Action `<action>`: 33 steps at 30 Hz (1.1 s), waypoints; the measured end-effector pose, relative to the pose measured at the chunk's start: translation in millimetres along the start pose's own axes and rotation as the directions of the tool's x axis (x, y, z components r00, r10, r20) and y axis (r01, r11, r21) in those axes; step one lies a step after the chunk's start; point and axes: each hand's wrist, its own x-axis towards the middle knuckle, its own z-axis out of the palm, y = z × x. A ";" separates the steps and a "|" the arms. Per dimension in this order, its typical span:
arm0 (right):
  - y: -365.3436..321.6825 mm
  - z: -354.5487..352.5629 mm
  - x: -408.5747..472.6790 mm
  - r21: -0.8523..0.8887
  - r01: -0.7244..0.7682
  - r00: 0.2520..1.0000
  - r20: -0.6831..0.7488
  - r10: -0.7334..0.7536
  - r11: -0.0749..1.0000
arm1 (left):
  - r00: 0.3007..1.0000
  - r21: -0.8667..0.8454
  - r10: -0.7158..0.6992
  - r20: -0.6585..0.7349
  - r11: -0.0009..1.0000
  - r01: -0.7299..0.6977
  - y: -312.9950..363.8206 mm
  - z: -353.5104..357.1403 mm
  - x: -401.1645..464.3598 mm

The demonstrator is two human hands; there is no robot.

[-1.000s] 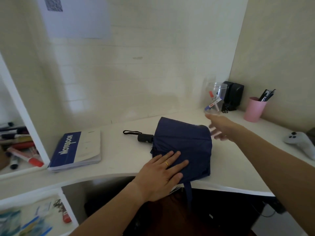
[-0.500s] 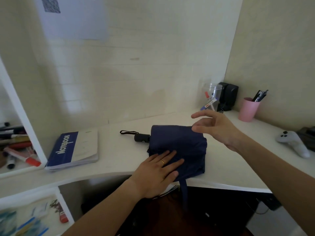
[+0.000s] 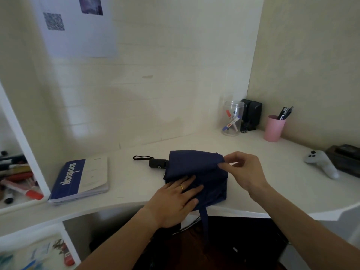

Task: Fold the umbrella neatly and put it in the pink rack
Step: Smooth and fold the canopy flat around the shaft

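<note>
Umbrella (image 3: pixel 196 172), navy and collapsed, is lying at the front edge of the white worktop (image 3: pixel 253 172), with its black handle (image 3: pixel 157 163) and wrist loop pointing left towards the notebook (image 3: pixel 79 179), which is sitting well apart near the worktop's left end. Its closing strap (image 3: pixel 203 221) is hanging down over the front edge. The left hand (image 3: pixel 175 201) is lying flat and open on the near part of the canopy, fingers spread, pinning the cloth against the worktop. The right hand (image 3: pixel 243 172) is pinching the right-hand edge of the upper fabric flap between thumb and fingertips, lifting it slightly.

Judging from this, the folding step is under way: the canopy panels are being gathered and smoothed rather than wrapped, and the cloth is looking loose and uneven. The next move probably calls for laying that pinched flap flat over the rest, rolling the fabric snugly around the shaft while the left hand is holding it down, then bringing the dangling strap round to fasten it.

Only one pink thing is showing, a pink cup (image 3: pixel 273 128) holding pens near the back right corner; whether that is the rack I cannot tell.
</note>
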 end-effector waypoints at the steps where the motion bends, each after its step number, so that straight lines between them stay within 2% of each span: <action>1: -1.3 -0.2 -1.9 0.024 0.037 0.999 0.031 -0.038 0.999 | 1.000 0.005 0.003 -0.002 1.000 -0.003 0.0 -0.8 0.6; 5: -18.4 -0.7 -9.9 0.265 0.127 0.962 0.204 -0.184 0.956 | 1.000 -0.010 0.002 0.005 1.000 -0.002 -0.2 -1.9 -0.7; 7: -23.3 -1.1 -7.9 0.263 0.141 0.940 0.267 -0.212 0.955 | 1.000 -0.014 0.002 -0.009 1.000 -0.002 -0.3 -0.8 -2.3; 10: -14.9 -3.1 -3.9 0.171 0.020 0.923 0.376 -0.084 0.985 | 0.999 0.012 0.010 -0.043 1.000 -0.009 2.1 0.0 -3.3; 12: -6.9 -2.6 -7.5 0.111 -0.010 0.941 0.337 -0.028 0.994 | 0.998 0.018 0.016 -0.056 1.000 -0.015 4.1 -1.9 -3.6; 14: -1.3 -1.2 -13.5 0.206 -0.022 0.950 0.309 -0.044 0.978 | 0.997 0.014 0.020 -0.072 1.000 -0.019 5.4 -3.2 -3.7; 16: 4.7 0.3 -18.2 0.324 -0.057 0.940 0.337 -0.059 0.944 | 0.998 0.007 0.020 -0.067 1.000 -0.020 4.6 -3.0 -3.6; 18: 11.0 -0.2 -19.2 0.370 -0.100 0.930 0.364 -0.045 0.924 | 0.998 -0.001 0.010 -0.056 1.000 -0.010 3.1 -1.0 -3.7; 22: 22.6 -1.6 -15.4 0.460 -0.304 0.911 0.396 0.113 0.834 | 0.998 -0.004 -0.009 -0.070 1.000 0.008 1.6 1.5 -4.6; 26: 31.5 2.0 -16.5 0.305 -0.228 0.910 0.404 0.091 0.925 | 0.997 -0.028 -0.001 -0.076 1.000 -0.001 3.2 -1.8 -4.8; 28: 37.5 3.9 -16.4 0.260 -0.204 0.921 0.378 0.095 0.944 | 0.994 -0.120 -0.036 -0.103 0.992 0.023 0.6 -5.3 -8.9; 29: 40.6 4.6 -15.9 0.255 -0.210 0.924 0.367 0.106 0.944 | 0.981 -0.185 -0.097 -0.167 0.980 0.065 -1.0 -5.6 -12.1; 30: 42.6 4.8 -15.6 0.246 -0.217 0.925 0.360 0.118 0.945 | 0.939 -0.293 -0.225 -0.259 0.945 0.146 -1.0 -7.7 -15.6; 31: 44.1 5.1 -15.1 0.234 -0.220 0.925 0.357 0.127 0.947 | 0.840 -0.464 -0.413 -0.351 0.856 0.227 -1.6 -10.6 -18.1; 32: 45.2 4.6 -14.4 0.217 -0.221 0.925 0.354 0.135 0.951 | 0.698 -0.670 -0.619 -0.359 0.692 0.269 0.9 -17.1 -18.4; 33: 45.8 3.9 -13.8 0.206 -0.222 0.925 0.352 0.140 0.953 | 0.572 -0.842 -0.781 -0.252 0.468 0.268 1.8 -22.5 -16.1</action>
